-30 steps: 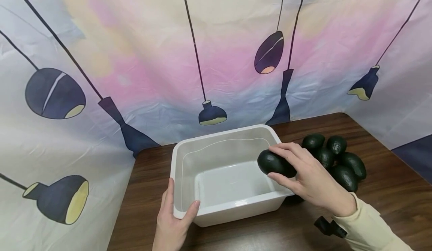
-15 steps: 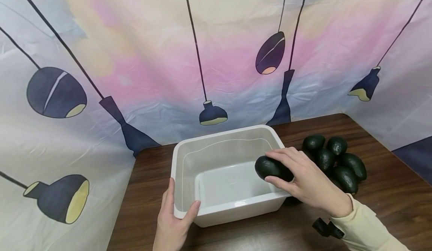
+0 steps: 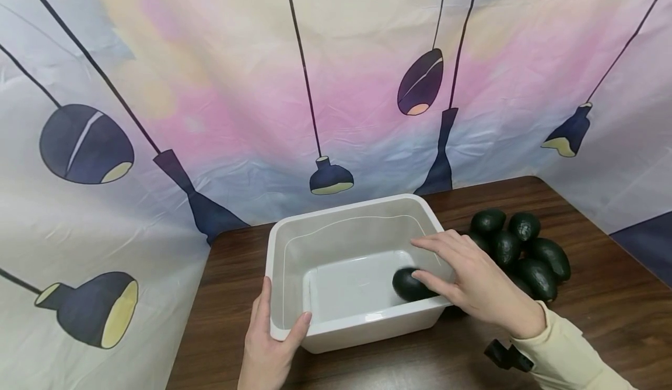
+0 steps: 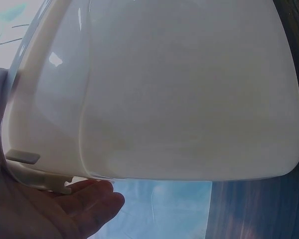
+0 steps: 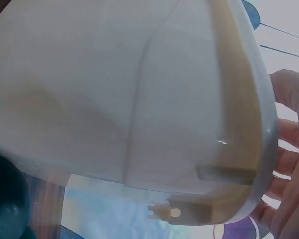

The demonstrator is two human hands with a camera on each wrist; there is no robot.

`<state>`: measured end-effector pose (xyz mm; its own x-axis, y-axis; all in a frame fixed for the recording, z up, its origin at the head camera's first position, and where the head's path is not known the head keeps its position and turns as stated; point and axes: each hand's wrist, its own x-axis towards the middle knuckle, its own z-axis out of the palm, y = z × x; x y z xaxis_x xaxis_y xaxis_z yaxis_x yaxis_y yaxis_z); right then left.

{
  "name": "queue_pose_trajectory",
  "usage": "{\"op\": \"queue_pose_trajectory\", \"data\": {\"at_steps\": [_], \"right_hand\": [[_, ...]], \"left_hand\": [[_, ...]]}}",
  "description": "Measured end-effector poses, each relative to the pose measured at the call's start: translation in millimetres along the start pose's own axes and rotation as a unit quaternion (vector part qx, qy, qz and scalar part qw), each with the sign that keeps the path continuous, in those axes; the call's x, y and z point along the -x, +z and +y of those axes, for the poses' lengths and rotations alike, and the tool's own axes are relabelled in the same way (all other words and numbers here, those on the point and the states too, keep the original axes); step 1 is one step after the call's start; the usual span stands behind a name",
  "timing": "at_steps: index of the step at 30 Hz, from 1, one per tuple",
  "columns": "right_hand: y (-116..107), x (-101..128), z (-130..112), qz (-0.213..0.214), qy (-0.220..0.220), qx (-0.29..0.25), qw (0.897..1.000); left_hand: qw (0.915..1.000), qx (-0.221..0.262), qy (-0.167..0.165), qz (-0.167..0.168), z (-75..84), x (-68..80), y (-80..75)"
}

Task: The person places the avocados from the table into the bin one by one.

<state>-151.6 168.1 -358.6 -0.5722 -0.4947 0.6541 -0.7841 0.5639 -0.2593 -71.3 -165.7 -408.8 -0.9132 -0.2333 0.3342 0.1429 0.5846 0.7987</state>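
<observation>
Risk noted: right hand [image 3: 475, 285], grip loosening over the avocado [image 3: 408, 285] at the tub's [image 3: 346, 206] four o'clock corner, may jolt the tub despite the left hand [image 3: 270, 343] clasping its rim

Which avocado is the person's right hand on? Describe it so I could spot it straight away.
Find the white plastic tub in the middle of the brown table. Inside it, at its near right corner, lies one dark green avocado under the right hand. It is the only avocado in the tub; the other avocados are piled on the table to the right.
</observation>
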Motion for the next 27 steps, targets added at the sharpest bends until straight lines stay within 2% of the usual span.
{"op": "queue_pose_trajectory", "data": {"at_steps": [6, 12, 16, 19, 23, 27], "right_hand": [[-3, 0, 1, 0.007, 0.002, 0.004, 1.000], [-7, 5, 3, 0.001, 0.029, -0.001, 1.000], [-13, 10, 6, 0.029, 0.031, -0.002, 0.999], [-21, 16, 13, 0.068, 0.034, -0.006, 0.997], [-38, 29, 28, 0.108, 0.084, 0.007, 0.991], [-51, 49, 45, 0.119, 0.157, 0.036, 0.980]], "left_hand": [[1.0000, -0.003, -0.003, -0.003, 0.9, -1.7, -0.1], [0.9999, -0.006, -0.013, -0.005, 1.8, -2.8, -0.1], [0.9999, 0.000, -0.012, -0.003, 2.4, -2.4, 0.4], [0.9999, 0.005, -0.009, 0.000, 2.7, -1.5, 1.4], [0.9999, 0.010, -0.005, 0.005, 2.2, -0.7, 2.8], [0.9999, 0.006, -0.007, 0.008, 2.1, -0.1, 3.0]]}}
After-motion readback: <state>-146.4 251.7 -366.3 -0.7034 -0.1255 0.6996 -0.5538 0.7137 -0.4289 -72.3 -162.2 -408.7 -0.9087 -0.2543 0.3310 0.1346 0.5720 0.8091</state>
